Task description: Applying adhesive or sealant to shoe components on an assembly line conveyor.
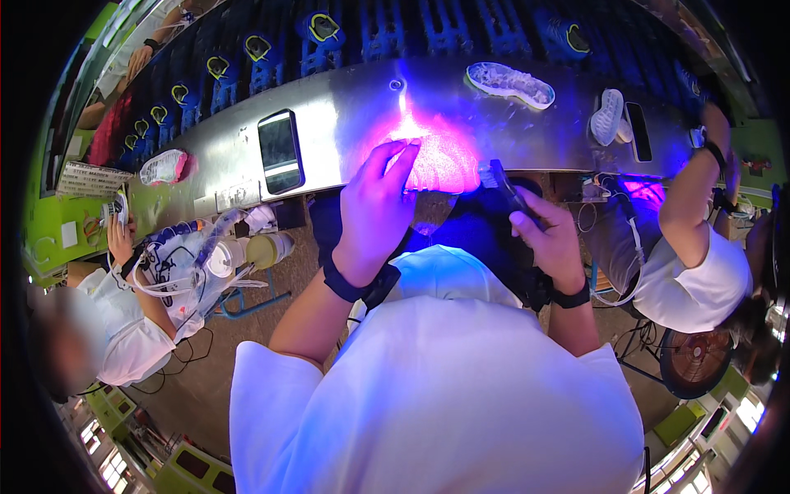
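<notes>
Under a bright pink-violet glow at the bench's near edge lies a pale, textured piece, apparently a shoe sole (444, 165). My left hand (374, 206) is closed at its left end, thumb and fingers pinched together there. The glare washes out much of its outline. In my right hand (553, 239) I grip the dark handle of a brush (510, 191). Its bristles are beside the sole's right end; whether they touch it I cannot tell. A separate white shoe sole (510, 85) rests farther back on the metal bench (354, 95).
A phone (281, 151) lies left on the bench, another phone (638, 132) right beside white soles (607, 117). Behind runs a slatted conveyor (444, 29) carrying dark shoes with yellow-edged openings (323, 28). Co-workers sit at left (123, 329) and right (691, 272). A round fan (695, 362) stands lower right.
</notes>
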The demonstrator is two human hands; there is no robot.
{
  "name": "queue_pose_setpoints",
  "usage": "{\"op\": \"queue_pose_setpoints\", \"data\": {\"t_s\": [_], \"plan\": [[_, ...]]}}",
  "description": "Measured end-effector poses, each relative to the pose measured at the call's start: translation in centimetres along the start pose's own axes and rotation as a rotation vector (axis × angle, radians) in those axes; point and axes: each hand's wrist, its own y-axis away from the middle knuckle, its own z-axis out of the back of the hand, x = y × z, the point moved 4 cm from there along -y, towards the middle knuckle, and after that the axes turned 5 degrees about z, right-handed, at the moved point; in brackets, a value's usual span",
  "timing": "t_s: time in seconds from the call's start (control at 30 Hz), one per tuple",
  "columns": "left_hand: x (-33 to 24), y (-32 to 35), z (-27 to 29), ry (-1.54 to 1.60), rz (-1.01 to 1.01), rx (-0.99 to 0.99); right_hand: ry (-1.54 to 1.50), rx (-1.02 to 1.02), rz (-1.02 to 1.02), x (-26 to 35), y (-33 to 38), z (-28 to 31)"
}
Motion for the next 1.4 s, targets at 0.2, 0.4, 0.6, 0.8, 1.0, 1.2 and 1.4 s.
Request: {"op": "queue_pose_setpoints", "data": {"t_s": [0.2, 0.4, 0.6, 0.8, 1.0, 1.2, 1.4], "plan": [[0.5, -0.7, 0.7, -0.016, 0.048, 0.021, 0.334, 0.046, 0.195, 3.7, -2.2, 1.3], [1.7, -2.0, 1.2, 0.121, 0.072, 0.115, 0.412, 0.135, 0.312, 4.1, -3.7, 1.9], [2.3, -2.7, 0.5, 0.275, 0.029, 0.268, 0.153, 0.086, 0.168, 2.2, -4.1, 1.6], [1.9, -2.1, -1.3, 0.435, 0.092, 0.346, 0.003, 0.092, 0.043, 2.3, -5.2, 1.6], [1.7, -1.3, -2.5, 0.782, 0.337, 0.52, 0.086, 0.117, 0.109, 3.9, -6.3, 2.0], [1.8, -1.4, -0.9, 0.888, 0.346, 0.535, 0.165, 0.201, 0.073, 4.4, -6.4, 2.1], [1.4, -0.8, 0.6, 0.994, 0.482, 0.528, 0.277, 0.181, 0.239, 3.8, -6.0, 0.8]]}}
